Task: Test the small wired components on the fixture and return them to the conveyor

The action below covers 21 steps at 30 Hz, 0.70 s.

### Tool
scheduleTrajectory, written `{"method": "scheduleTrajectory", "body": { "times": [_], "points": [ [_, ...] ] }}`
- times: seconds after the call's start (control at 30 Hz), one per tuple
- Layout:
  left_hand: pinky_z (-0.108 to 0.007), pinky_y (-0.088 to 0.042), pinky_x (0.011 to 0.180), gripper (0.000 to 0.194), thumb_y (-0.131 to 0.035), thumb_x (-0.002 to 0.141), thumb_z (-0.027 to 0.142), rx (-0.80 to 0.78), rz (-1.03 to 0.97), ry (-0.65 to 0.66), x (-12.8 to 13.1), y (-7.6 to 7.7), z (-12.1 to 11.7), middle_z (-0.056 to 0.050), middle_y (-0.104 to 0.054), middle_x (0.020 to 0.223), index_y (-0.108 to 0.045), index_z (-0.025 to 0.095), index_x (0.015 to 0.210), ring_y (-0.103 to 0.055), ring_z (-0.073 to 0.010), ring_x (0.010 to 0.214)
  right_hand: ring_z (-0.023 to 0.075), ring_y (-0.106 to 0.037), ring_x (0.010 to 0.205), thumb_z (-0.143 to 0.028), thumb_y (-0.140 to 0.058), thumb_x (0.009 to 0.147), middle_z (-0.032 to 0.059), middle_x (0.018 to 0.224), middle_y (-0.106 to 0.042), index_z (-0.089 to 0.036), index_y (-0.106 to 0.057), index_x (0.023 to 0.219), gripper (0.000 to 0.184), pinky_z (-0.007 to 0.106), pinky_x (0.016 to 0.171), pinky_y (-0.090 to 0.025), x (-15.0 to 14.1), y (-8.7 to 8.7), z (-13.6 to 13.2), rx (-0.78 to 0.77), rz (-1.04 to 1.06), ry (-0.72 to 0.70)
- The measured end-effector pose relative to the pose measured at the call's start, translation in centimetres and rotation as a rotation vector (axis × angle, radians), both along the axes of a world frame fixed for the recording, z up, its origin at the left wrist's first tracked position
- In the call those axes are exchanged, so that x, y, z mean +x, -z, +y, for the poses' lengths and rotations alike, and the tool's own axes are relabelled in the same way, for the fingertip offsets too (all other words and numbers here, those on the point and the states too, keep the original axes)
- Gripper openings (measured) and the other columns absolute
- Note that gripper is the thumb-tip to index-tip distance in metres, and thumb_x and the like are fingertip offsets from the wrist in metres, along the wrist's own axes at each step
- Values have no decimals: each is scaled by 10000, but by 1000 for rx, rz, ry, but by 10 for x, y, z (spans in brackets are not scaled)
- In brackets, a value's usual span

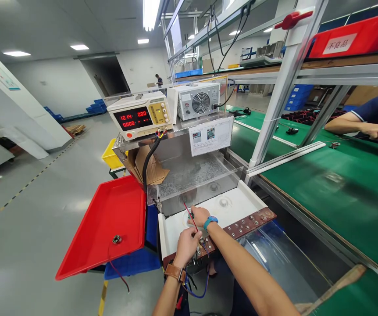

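My left hand point(186, 246), with a brown strap at the wrist, is closed with finger and thumb pinched on a thin red wire point(190, 215). The wire slants up and away past my other hand. Just beyond, my right hand point(199, 217), wearing a blue wristband, grips a small green circuit board point(190, 215) that its fingers partly cover. Both hands are over the front of a white tray point(241, 198). Along its near edge runs a brown strip point(251, 221) with metal studs. A blue cable point(205, 287) loops down below my left hand.
A red tray point(110, 215) at left holds a small round part point(117, 239) with a trailing wire. A power supply point(139, 116) with lit red digits stands on a metal shelf behind. At right, a co-worker's arm point(350, 123) rests on a green bench point(340, 184).
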<state>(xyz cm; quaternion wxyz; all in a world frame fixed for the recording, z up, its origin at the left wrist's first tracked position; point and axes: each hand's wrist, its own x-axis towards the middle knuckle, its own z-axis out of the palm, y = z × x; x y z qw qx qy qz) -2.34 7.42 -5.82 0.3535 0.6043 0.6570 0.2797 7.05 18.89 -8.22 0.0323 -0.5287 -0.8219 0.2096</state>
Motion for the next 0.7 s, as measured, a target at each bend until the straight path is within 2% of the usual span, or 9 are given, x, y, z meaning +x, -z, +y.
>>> {"method": "scheduleTrajectory", "body": {
  "times": [0.43, 0.7],
  "points": [
    [-286, -353, 695, 233, -485, 796, 361, -9, 41, -22, 0, 1, -1, -14, -603, 663, -523, 204, 627, -529, -180, 687, 277, -678, 946, -400, -689, 762, 120, 1009, -721, -178, -590, 1082, 402, 299, 712, -413, -1, -9, -6, 8, 12, 4],
    [-293, -356, 682, 210, -502, 789, 321, -2, 79, -70, 1, -1, -4, -40, -652, 687, -550, 196, 627, -563, -196, 705, 277, -681, 939, -350, -691, 727, 108, 970, -723, -183, -586, 1059, 386, 302, 724, -419, -4, -6, -9, 12, 49, 18]
  ]
}}
